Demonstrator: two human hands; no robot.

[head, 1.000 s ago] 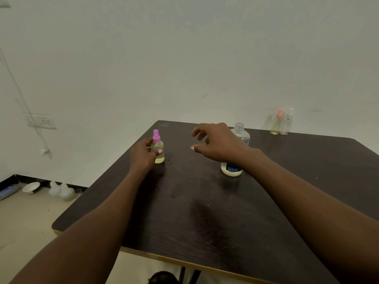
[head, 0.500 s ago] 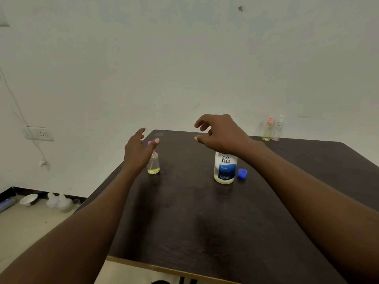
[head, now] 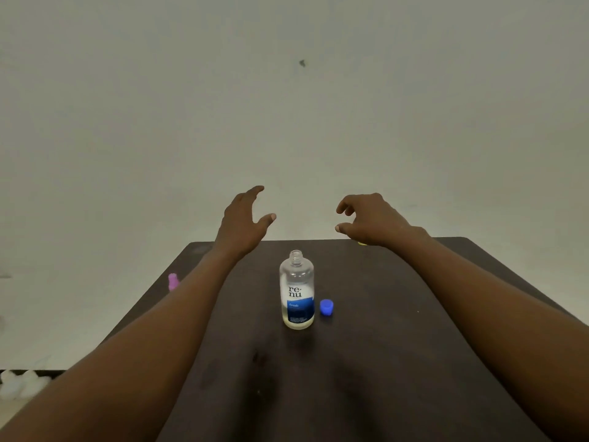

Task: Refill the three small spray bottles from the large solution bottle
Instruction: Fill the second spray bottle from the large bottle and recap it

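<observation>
Two bare hands are up over the far half of the dark desk (head: 398, 346), and neither is holding a thing. Starting at the far left edge, a pink spray top (head: 172, 281) peeks out from behind the left forearm; the small bottle under it is hidden, so how full it is cannot be told. Moving in, the left hand (head: 243, 218) is raised, fingers stretched up and thumb flared out to the side, its grip wide and empty, against the pale wall (head: 287, 106). Centre stage, the large solution bottle (head: 297, 290) stands upright on the desk, neck open, with clear liquid in it and a white and blue label facing the camera. Just beside it on the right sits its blue cap (head: 326, 306), on the desk, close to the bottle's base but apart from it. Further right and further back, the right hand (head: 371, 218) hangs palm down, fingers curled like a claw, thumb apart from them, grip loose and empty. A sliver of yellow shows under that wrist; too little to name.
</observation>
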